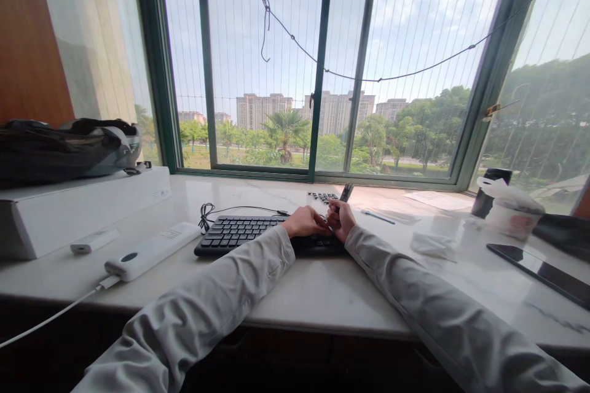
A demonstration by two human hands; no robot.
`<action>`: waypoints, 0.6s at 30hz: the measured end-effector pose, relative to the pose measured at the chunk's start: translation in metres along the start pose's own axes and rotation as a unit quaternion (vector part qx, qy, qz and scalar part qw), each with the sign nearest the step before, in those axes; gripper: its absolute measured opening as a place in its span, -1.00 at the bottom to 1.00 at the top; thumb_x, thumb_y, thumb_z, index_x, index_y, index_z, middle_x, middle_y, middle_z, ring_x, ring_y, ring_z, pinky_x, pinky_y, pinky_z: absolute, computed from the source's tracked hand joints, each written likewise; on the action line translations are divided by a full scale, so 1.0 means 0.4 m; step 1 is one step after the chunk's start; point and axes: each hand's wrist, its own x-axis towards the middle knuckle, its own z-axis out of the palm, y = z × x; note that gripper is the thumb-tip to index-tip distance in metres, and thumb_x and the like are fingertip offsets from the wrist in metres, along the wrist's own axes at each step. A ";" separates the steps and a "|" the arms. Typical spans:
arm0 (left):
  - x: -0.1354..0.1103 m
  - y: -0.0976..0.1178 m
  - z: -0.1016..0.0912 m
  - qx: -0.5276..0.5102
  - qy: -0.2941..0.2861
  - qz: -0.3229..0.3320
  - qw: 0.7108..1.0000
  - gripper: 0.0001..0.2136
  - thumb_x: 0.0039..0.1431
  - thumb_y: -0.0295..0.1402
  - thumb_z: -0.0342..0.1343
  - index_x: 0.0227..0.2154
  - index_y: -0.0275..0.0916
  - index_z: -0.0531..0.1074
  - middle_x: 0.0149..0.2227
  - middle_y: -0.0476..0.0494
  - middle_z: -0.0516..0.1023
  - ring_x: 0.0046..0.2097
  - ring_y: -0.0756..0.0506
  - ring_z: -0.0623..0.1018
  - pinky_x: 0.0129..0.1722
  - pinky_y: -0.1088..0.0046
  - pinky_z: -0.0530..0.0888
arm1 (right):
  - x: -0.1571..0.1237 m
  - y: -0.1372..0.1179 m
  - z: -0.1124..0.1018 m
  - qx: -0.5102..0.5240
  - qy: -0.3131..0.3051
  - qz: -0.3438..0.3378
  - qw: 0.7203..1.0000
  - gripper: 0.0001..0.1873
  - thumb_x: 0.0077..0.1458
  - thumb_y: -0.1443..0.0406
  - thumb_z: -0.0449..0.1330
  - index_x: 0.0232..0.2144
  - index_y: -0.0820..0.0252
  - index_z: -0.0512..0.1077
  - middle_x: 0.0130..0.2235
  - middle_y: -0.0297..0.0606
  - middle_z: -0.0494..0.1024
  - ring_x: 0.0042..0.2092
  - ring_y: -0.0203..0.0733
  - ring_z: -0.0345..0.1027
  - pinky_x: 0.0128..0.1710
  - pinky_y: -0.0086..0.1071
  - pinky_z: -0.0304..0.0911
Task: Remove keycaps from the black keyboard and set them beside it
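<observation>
A black keyboard [235, 232] lies on the pale stone sill in front of the window, its cable coiled at the back left. My left hand [306, 222] rests over the keyboard's right end with its fingers curled down onto something small that I cannot make out. My right hand [342, 218] is closed round a dark slim tool [346, 192] that sticks up and away from me. Both hands touch each other above the keys. Several loose dark keycaps [323, 197] lie in a patch just beyond the hands.
At left stand a white box [78, 209] with a black bag [64, 147] on top, a white power bank [150, 250] with a cable and a small white device [93, 241]. At right are a pen [378, 217], papers, a dark cup [489, 191], a bagged cup [509, 212] and a phone [539, 270].
</observation>
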 end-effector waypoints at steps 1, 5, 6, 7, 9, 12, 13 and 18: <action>0.000 -0.001 -0.002 -0.002 -0.004 0.000 1.000 -0.60 -0.22 -0.12 0.29 -0.31 -0.27 0.63 -0.39 -0.10 0.62 -0.26 -0.11 0.52 -0.29 0.49 0.37 | -0.001 0.000 -0.001 0.000 -0.016 0.005 1.000 -0.64 -0.03 0.26 0.16 -0.66 0.12 0.04 -0.79 -0.55 -0.06 -0.73 -0.45 -0.25 -0.78 -0.49 -0.26; 0.000 -0.003 -0.006 -0.020 -0.019 0.002 1.000 -0.61 -0.21 -0.15 0.29 -0.29 -0.28 0.62 -0.39 -0.09 0.62 -0.26 -0.10 0.52 -0.26 0.50 0.37 | -0.003 -0.003 -0.007 -0.005 -0.091 0.020 0.996 -0.64 -0.04 0.25 0.20 -0.67 0.13 0.08 -0.80 -0.55 -0.03 -0.73 -0.44 -0.24 -0.77 -0.48 -0.25; 0.001 -0.004 -0.006 -0.024 -0.021 0.000 0.999 -0.60 -0.21 -0.15 0.29 -0.28 -0.28 0.62 -0.38 -0.08 0.62 -0.26 -0.09 0.51 -0.25 0.50 0.37 | -0.003 -0.003 -0.008 -0.001 -0.097 0.018 0.995 -0.64 -0.04 0.24 0.20 -0.67 0.13 0.08 -0.80 -0.55 -0.04 -0.73 -0.44 -0.24 -0.77 -0.48 -0.25; 0.001 -0.004 -0.007 -0.026 -0.023 -0.001 0.999 -0.60 -0.21 -0.15 0.29 -0.28 -0.28 0.62 -0.38 -0.08 0.62 -0.26 -0.09 0.51 -0.25 0.50 0.37 | -0.003 -0.003 -0.009 0.004 -0.096 0.016 0.995 -0.63 -0.03 0.24 0.20 -0.67 0.13 0.08 -0.80 -0.55 -0.04 -0.73 -0.44 -0.24 -0.77 -0.48 -0.25; 0.001 -0.003 -0.008 -0.023 -0.026 -0.004 0.999 -0.60 -0.22 -0.15 0.29 -0.30 -0.29 0.62 -0.39 -0.09 0.62 -0.27 -0.09 0.51 -0.27 0.50 0.37 | -0.002 -0.001 -0.009 0.012 -0.084 0.008 0.996 -0.63 -0.02 0.25 0.19 -0.67 0.13 0.07 -0.81 -0.55 -0.05 -0.74 -0.44 -0.24 -0.77 -0.49 -0.25; -0.001 0.002 -0.012 -0.004 -0.020 -0.009 1.000 -0.60 -0.24 -0.12 0.30 -0.32 -0.27 0.63 -0.41 -0.08 0.61 -0.28 -0.09 0.52 -0.30 0.50 0.37 | -0.002 0.007 -0.003 0.003 -0.059 -0.014 0.998 -0.61 0.00 0.25 0.17 -0.68 0.13 0.03 -0.82 -0.55 -0.07 -0.74 -0.46 -0.27 -0.77 -0.49 -0.28; -0.003 0.004 -0.013 0.005 -0.015 -0.013 1.000 -0.59 -0.25 -0.10 0.30 -0.32 -0.25 0.63 -0.41 -0.08 0.61 -0.29 -0.09 0.52 -0.31 0.51 0.38 | -0.004 0.010 -0.001 -0.006 -0.052 -0.026 0.998 -0.59 0.00 0.24 0.17 -0.68 0.13 0.02 -0.82 -0.55 -0.07 -0.74 -0.46 -0.28 -0.77 -0.50 -0.29; -0.009 0.009 -0.015 0.033 0.015 -0.039 0.999 -0.57 -0.29 -0.02 0.30 -0.34 -0.18 0.63 -0.43 -0.07 0.60 -0.31 -0.10 0.52 -0.33 0.51 0.39 | -0.016 0.020 0.010 -0.051 -0.039 -0.082 0.995 -0.53 0.02 0.18 0.18 -0.69 0.13 -0.02 -0.80 -0.55 -0.08 -0.74 -0.47 -0.27 -0.77 -0.50 -0.27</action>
